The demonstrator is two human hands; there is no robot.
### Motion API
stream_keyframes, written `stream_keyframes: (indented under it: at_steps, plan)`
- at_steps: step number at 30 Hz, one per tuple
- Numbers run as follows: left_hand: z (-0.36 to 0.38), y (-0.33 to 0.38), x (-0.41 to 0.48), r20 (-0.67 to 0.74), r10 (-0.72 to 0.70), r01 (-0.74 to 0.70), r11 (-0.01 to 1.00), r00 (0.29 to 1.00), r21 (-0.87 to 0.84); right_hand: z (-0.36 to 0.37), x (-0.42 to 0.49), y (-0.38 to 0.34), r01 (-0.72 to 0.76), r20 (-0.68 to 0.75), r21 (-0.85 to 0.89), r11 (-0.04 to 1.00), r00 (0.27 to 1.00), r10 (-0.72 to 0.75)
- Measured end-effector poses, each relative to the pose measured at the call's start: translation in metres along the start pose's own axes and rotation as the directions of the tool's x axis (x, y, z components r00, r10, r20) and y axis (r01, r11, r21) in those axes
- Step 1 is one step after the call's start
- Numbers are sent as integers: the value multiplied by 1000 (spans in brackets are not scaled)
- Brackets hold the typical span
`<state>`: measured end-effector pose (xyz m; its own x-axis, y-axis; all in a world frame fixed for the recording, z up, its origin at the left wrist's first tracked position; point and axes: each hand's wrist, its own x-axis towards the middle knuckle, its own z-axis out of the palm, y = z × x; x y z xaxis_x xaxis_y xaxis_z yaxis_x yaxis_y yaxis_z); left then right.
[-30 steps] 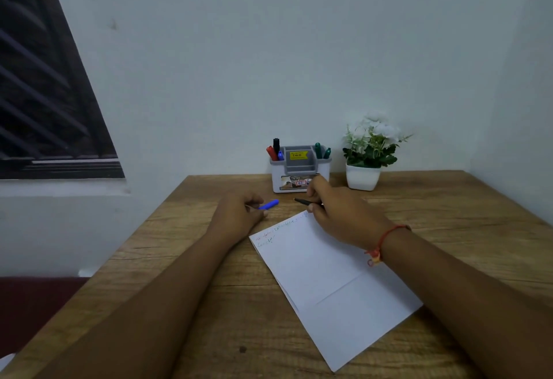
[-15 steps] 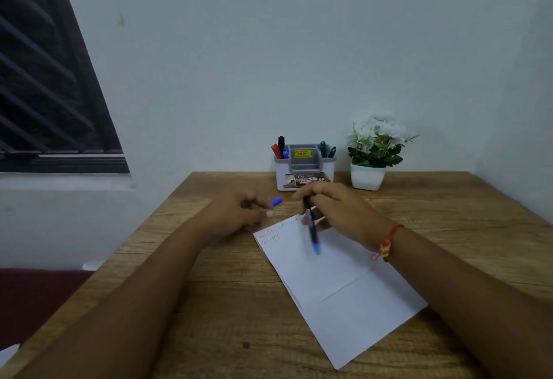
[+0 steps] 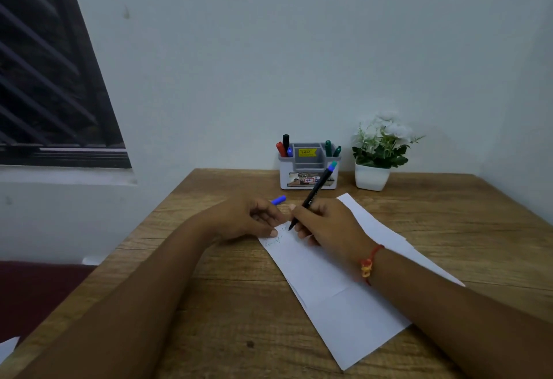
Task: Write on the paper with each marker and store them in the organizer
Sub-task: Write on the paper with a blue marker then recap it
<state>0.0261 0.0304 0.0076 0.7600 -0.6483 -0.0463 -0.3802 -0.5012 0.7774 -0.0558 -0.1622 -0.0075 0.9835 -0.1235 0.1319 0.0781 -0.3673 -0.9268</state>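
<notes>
I see the right hand (image 3: 326,223) closed in a writing grip on a black marker (image 3: 311,196), its fingers (image 3: 299,214) wrapped round the lower barrel. The marker leans toward one o'clock, teal end up, with the tip down on the paper (image 3: 344,289) near the sheet's far left corner. A red thread bracelet (image 3: 371,262) sits on that wrist.

At nine o'clock from the tip, the left hand (image 3: 248,220) rests on the tabletop (image 3: 209,304), curled loosely around a blue cap (image 3: 279,200) that pokes out toward one o'clock. Its thumb presses the paper's left edge. I cannot tell how firmly the cap is held, only that the fingers are folded over its near end.

The paper lies slanted, running from the hands down toward five o'clock. Faint handwriting shows at its far left corner; I cannot read it.

At twelve o'clock from the hands, against the wall, stands the organizer (image 3: 309,169), white with a grey insert and a yellow label. Its left compartment holds a red marker (image 3: 280,149), a black-capped marker (image 3: 286,141) and a blue one (image 3: 289,151). Its right compartment holds two green markers (image 3: 332,149). Just beside it, at three o'clock, sits a small white pot of flowers (image 3: 378,154).
</notes>
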Motion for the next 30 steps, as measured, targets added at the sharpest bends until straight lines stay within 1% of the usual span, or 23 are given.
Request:
stream_keyframes:
  at_steps: [3, 6, 7, 11, 15, 20, 25, 30]
  plan:
    - [0, 2, 0, 12, 13, -13, 1000, 1000, 10, 0, 0, 0, -42, 8, -51, 998, 999, 42]
    - [0, 0, 1, 11, 15, -15, 999, 1000, 34, -2, 2, -1, -88, 18, 14, 996, 996, 88]
    - [0, 0, 1, 6, 14, -15, 999, 1000, 47, -3, 2, 0, -92, 24, 12, 996, 995, 92]
    - [1, 0, 1, 10, 3, -4, 998, 1000, 66, -5, 1, 1, -54, 69, -123, 991, 996, 62]
    - [1, 1, 2, 16, 0, -2, 994, 1000, 110, -5, 2, 1, -35, 67, -170, 985, 997, 47]
    - [1, 3, 1, 8, -20, 18, 989, 1000, 147, -4, 4, 1, -36, 93, -191, 981, 994, 55]
    - [1, 5, 1, 7, -32, 31, 986, 999, 161, -3, 5, 3, -34, 75, -208, 977, 996, 51]
    - [1, 5, 1, 9, -30, 28, 985, 1000, 168, -2, 8, 4, -29, 54, -186, 982, 998, 40]
